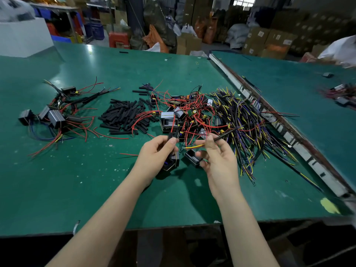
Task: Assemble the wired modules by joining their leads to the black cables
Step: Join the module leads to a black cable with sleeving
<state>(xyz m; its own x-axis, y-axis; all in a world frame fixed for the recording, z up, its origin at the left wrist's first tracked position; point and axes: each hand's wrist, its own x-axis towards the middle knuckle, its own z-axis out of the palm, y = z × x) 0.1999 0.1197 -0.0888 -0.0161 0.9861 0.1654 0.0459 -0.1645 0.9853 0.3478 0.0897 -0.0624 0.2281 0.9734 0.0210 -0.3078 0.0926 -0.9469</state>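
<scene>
1. Warehouse clutter, cartons and sacks stacked high, fills the background behind our green worktop, which butts against a second green surface along its right edge.
2. Toward the right edge lies the big heap of black cables, their yellow and purple cores splayed out.
3. At the middle we have the tangle of wired modules, small black boxes trailing red leads, touching the cable heap.
4. Left of that tangle sits a pile of black sleeve pieces, and near the left edge a cluster of finished assemblies, as we judge them.
5. Our left hand is curled round a black module and pinches its red lead with a short black sleeve at the fingertips.
6. Our right hand pinches one black cable between thumb and forefinger, its yellow core pointing at the left hand; the lower fingers seem to steady a second module beneath.
7. We judge the step in hand to be lining up one lead with one cable end; they are near but apart.
8. Next we must bring the bare tips together and join them, which calls for a fine, steady pinch, as both ends are thin and springy.
</scene>
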